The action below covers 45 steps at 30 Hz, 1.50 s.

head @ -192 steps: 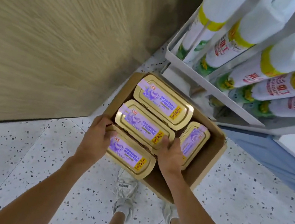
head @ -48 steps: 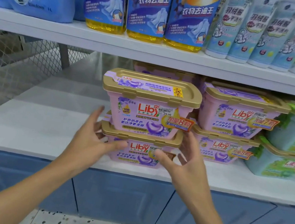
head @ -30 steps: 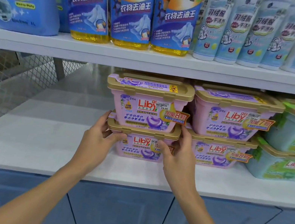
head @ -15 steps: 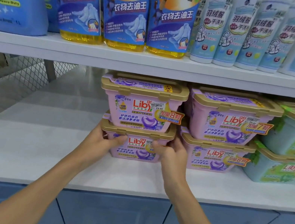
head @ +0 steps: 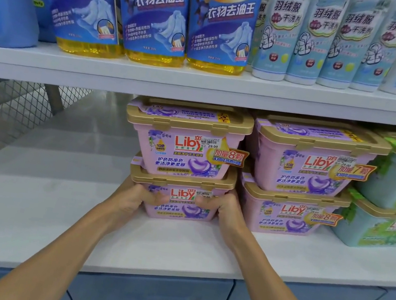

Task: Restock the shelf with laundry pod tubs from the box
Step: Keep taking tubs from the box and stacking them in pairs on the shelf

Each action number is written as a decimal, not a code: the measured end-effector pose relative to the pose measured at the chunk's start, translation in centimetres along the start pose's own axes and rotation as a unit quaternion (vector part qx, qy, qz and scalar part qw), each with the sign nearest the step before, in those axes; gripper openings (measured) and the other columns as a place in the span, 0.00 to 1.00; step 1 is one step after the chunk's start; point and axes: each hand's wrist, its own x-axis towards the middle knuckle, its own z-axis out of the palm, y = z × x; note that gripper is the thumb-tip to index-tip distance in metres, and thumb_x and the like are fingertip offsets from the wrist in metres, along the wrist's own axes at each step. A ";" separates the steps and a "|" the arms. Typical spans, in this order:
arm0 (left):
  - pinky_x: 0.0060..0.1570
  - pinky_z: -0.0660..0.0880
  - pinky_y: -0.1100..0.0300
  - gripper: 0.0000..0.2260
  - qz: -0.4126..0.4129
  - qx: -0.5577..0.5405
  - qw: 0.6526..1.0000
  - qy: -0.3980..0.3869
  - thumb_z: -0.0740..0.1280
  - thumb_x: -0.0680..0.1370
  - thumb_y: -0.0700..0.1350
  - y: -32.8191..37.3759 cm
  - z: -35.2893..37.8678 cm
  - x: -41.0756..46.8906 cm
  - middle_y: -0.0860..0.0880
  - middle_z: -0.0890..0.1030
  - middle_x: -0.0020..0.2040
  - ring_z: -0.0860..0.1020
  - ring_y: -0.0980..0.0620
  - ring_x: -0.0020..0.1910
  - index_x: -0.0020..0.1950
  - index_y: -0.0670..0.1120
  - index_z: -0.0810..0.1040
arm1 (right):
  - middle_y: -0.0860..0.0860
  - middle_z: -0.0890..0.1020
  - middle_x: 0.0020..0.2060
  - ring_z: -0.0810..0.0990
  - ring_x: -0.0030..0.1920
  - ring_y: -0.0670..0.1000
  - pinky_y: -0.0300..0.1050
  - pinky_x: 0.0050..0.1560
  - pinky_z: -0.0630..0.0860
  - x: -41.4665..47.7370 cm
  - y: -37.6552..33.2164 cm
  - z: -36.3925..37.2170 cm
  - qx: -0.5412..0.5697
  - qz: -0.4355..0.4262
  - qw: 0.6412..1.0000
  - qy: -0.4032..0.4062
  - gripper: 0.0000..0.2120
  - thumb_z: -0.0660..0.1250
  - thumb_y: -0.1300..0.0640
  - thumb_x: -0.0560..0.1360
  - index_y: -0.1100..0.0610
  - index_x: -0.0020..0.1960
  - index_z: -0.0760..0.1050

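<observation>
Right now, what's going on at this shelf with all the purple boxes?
A person is stocking a shop shelf. Both hands, the left hand and right hand, grip the ends of the lower pink laundry pod tub with a gold lid, which sits on the white shelf board. A second matching tub is stacked on top of it. The pair stands just left of another two-high stack of pink tubs, with bare shelf further left.

Head view, close, facing shelf point(head: 174, 246)
</observation>
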 end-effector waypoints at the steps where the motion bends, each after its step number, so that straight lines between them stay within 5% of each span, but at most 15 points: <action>1: 0.46 0.84 0.54 0.29 0.003 0.002 1.000 0.003 0.76 0.64 0.29 -0.1 0.1 0.2 0.46 0.87 0.56 0.85 0.46 0.55 0.63 0.46 0.80 | 0.45 0.87 0.36 0.87 0.38 0.44 0.36 0.36 0.81 0.3 0.0 0.0 0.004 0.007 1.000 0.000 0.18 0.68 0.78 0.71 0.56 0.47 0.79; 7: 0.54 0.81 0.47 0.24 0.007 -0.005 1.000 0.021 0.72 0.70 0.26 -0.1 0.0 1.9 0.47 0.87 0.55 0.86 0.47 0.54 0.51 0.55 0.86 | 0.43 0.86 0.32 0.86 0.35 0.43 0.35 0.34 0.80 2.3 0.1 0.2 -0.001 0.026 1.000 0.013 0.14 0.69 0.75 0.72 0.57 0.43 0.79; 14: 0.60 0.79 0.39 0.26 0.003 -0.016 1.000 0.019 0.73 0.69 0.27 -0.6 -0.7 4.0 0.44 0.86 0.59 0.84 0.43 0.59 0.64 0.46 0.80 | 0.44 0.87 0.33 0.86 0.36 0.45 0.39 0.39 0.83 4.1 -0.2 0.4 0.000 0.040 0.999 0.027 0.14 0.69 0.74 0.73 0.55 0.43 0.80; 18: 0.56 0.81 0.43 0.25 0.017 -0.014 1.000 0.019 0.72 0.71 0.26 -0.7 -0.7 4.9 0.45 0.87 0.57 0.85 0.43 0.58 0.63 0.46 0.80 | 0.50 0.86 0.38 0.85 0.46 0.55 0.53 0.54 0.82 4.9 -0.5 0.8 0.001 0.050 0.998 0.046 0.13 0.70 0.75 0.72 0.57 0.44 0.81; 22: 0.55 0.82 0.44 0.27 0.022 -0.014 1.000 0.011 0.76 0.67 0.31 -0.8 -1.0 5.4 0.45 0.86 0.58 0.85 0.44 0.57 0.64 0.46 0.80 | 0.46 0.87 0.33 0.85 0.41 0.51 0.48 0.49 0.82 5.4 -0.5 0.7 -0.011 0.055 0.997 0.051 0.14 0.69 0.75 0.72 0.56 0.44 0.80; 33: 0.52 0.83 0.49 0.29 0.028 -0.020 0.999 0.009 0.76 0.63 0.34 -0.9 -1.1 6.5 0.45 0.87 0.56 0.85 0.45 0.56 0.64 0.45 0.79 | 0.65 0.81 0.56 0.80 0.57 0.66 0.62 0.65 0.75 7.3 -0.3 1.1 -0.039 0.097 0.989 0.106 0.10 0.69 0.75 0.73 0.67 0.52 0.79; 38: 0.49 0.84 0.53 0.25 0.027 -0.026 0.999 0.005 0.73 0.68 0.24 -0.8 -1.0 6.5 0.46 0.88 0.52 0.86 0.46 0.52 0.61 0.44 0.81 | 0.62 0.81 0.58 0.80 0.59 0.62 0.63 0.66 0.75 8.1 0.1 0.5 -0.068 0.108 0.986 0.106 0.23 0.72 0.70 0.72 0.69 0.66 0.74; 45: 0.41 0.83 0.60 0.27 0.031 -0.007 0.999 0.011 0.70 0.68 0.20 -0.5 -0.6 6.1 0.50 0.89 0.48 0.87 0.52 0.48 0.60 0.45 0.80 | 0.65 0.81 0.60 0.80 0.61 0.66 0.64 0.64 0.76 8.4 0.2 0.4 -0.101 0.098 0.983 0.113 0.27 0.78 0.65 0.66 0.68 0.64 0.76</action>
